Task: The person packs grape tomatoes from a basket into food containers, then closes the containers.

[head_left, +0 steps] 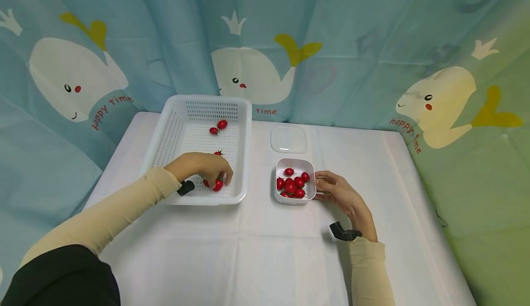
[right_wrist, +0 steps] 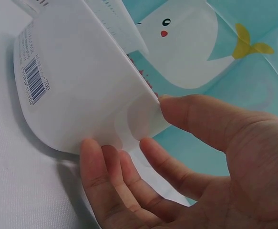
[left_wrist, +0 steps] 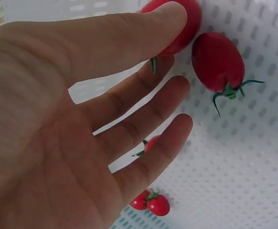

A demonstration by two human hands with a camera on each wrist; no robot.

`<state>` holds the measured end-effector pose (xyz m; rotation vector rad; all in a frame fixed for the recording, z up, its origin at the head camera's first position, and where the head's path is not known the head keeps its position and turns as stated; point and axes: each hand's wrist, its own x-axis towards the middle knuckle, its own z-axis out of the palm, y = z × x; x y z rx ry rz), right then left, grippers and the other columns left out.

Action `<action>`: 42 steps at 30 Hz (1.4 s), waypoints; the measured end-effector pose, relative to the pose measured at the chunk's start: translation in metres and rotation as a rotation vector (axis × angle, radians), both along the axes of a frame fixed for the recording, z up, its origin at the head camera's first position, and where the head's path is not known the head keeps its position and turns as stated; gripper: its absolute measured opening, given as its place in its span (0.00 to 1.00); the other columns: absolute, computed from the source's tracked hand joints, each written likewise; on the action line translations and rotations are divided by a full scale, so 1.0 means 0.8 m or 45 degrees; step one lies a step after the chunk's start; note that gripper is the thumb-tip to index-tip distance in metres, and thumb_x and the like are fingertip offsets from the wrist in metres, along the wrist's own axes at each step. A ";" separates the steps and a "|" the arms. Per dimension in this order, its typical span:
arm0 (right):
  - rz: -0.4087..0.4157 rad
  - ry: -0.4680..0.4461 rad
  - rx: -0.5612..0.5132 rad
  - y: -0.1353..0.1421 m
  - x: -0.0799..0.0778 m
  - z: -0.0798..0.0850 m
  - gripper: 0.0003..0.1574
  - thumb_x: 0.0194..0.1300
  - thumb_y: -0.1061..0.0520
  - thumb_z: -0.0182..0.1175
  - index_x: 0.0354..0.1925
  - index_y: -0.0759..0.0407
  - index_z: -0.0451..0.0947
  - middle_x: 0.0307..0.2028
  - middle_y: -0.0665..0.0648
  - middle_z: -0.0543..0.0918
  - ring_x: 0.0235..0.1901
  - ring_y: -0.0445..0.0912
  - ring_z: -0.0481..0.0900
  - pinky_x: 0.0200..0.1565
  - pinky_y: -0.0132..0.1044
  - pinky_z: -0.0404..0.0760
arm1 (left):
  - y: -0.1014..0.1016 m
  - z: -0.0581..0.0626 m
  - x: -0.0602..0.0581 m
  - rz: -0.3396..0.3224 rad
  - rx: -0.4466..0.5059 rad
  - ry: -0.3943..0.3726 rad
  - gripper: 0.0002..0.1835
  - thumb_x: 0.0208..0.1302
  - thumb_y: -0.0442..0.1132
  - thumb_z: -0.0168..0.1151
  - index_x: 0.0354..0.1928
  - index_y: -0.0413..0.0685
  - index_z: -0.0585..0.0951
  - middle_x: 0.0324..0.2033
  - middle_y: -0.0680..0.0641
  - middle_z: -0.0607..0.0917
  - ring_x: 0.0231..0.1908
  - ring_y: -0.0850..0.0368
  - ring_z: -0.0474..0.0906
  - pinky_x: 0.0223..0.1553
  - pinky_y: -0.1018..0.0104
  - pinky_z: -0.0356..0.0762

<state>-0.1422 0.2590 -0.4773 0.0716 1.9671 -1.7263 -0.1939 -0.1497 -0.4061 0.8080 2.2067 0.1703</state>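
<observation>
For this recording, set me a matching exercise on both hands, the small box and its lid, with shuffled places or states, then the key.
Things
1. Left hand
2. Right hand
3. Small white box
4. Lid

Places or states
A. Contains several red tomatoes
B. Flat on the table, beyond the box
C. Touching the box's side
D. In the basket, pinching one tomato

Pairs: 1-D, 2-C, 3-A, 4-B

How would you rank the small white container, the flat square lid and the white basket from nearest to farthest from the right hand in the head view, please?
1. Small white container, touching the right hand, on its left.
2. Flat square lid, left of the hand, behind the container.
3. White basket, farther left.
</observation>
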 end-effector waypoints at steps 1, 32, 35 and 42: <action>-0.002 -0.001 0.002 0.000 0.000 0.000 0.31 0.76 0.56 0.60 0.69 0.68 0.65 0.54 0.55 0.80 0.48 0.44 0.84 0.52 0.37 0.88 | 0.000 -0.002 -0.001 -0.003 -0.003 -0.001 0.16 0.55 0.26 0.75 0.42 0.51 0.86 0.45 0.46 0.86 0.43 0.56 0.77 0.41 0.68 0.80; -0.010 -0.010 0.007 -0.002 0.000 0.002 0.31 0.76 0.56 0.60 0.70 0.68 0.64 0.56 0.57 0.79 0.48 0.44 0.84 0.53 0.37 0.88 | -0.008 0.039 -0.004 -0.037 0.565 0.784 0.11 0.66 0.51 0.72 0.45 0.58 0.84 0.39 0.56 0.82 0.38 0.60 0.78 0.42 0.63 0.80; -0.006 -0.007 0.002 -0.002 0.000 0.002 0.32 0.77 0.56 0.59 0.70 0.68 0.64 0.55 0.56 0.79 0.48 0.44 0.84 0.53 0.37 0.88 | -0.004 0.040 -0.006 -0.048 0.613 0.830 0.12 0.66 0.51 0.72 0.46 0.57 0.84 0.39 0.56 0.82 0.39 0.58 0.80 0.44 0.63 0.81; -0.016 -0.014 0.000 -0.003 -0.001 0.000 0.31 0.76 0.56 0.60 0.69 0.67 0.65 0.55 0.56 0.79 0.47 0.44 0.84 0.53 0.38 0.88 | 0.011 0.047 -0.009 -0.076 0.690 0.849 0.13 0.66 0.51 0.72 0.47 0.56 0.84 0.40 0.56 0.82 0.41 0.59 0.79 0.42 0.64 0.80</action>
